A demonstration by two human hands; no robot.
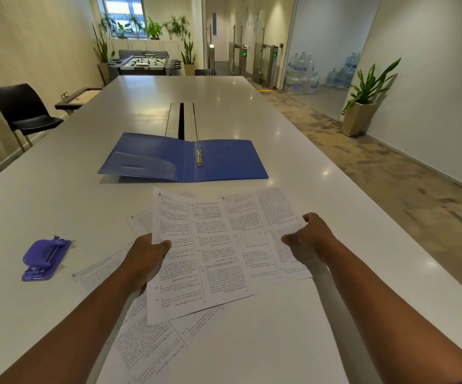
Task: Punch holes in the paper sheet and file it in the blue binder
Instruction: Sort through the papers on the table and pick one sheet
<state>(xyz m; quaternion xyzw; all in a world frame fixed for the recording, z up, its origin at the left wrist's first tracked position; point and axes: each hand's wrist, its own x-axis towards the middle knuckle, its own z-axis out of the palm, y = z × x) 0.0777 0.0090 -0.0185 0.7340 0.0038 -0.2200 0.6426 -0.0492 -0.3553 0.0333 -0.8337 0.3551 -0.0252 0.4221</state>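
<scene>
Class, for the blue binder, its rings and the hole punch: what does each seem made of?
Blue binder: likely plastic, its covers smooth with a soft sheen. Rings: metal, bright and reflective. Hole punch: glossy purple plastic shell, probably; any metal inside is not visible.

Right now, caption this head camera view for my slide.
Left hand and right hand hold printed sheets before an open blue binder; hole punch left.

Both forearms are bare up to the frame edge, no sleeve is visible; the left hand and right hand wear no gloves
</scene>
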